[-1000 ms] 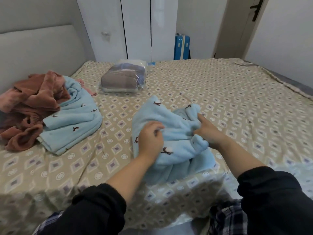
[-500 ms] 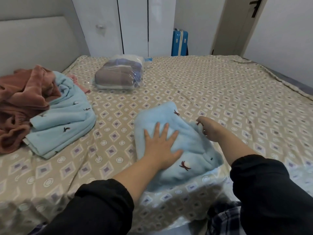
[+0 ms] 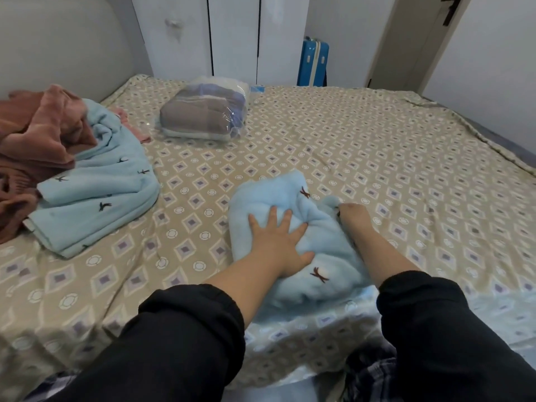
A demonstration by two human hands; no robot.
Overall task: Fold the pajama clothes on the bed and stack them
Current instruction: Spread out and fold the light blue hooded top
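Near the front edge of the bed (image 3: 377, 155), my left hand (image 3: 278, 245) is lying flat on the folded blue pajama piece (image 3: 269, 192), fingers straight and spread, palm pressing down on the fleece. My right hand (image 3: 352, 216) is sitting at the right side of the same bundle, touching it; its fingers are tucked out of sight against the fabric, so I cannot tell whether they are gripping it or just pushing. Both my forearms are reaching out of black sleeves (image 3: 188, 329).

That bundle is resting on the patterned sheet, light blue with small dark red figures on it. Well apart to the left, a second blue pajama piece (image 3: 95, 192) is lying loosely folded, its far end running under a crumpled heap of rust-brown clothes (image 3: 34, 134) by the headboard (image 3: 58, 44). A bit of pink cloth (image 3: 132, 127) is poking out just behind that heap.

Farther back on the bed, a clear plastic bag (image 3: 203, 111) is lying on its side, holding folded grey, purple and white bedding; I cannot tell whether the bag is sealed.

Beyond the far edge of the bed, a blue suitcase (image 3: 314, 63) is standing upright beside the white wardrobe doors (image 3: 232, 36), with a door (image 3: 406, 39) showing to the right of it.
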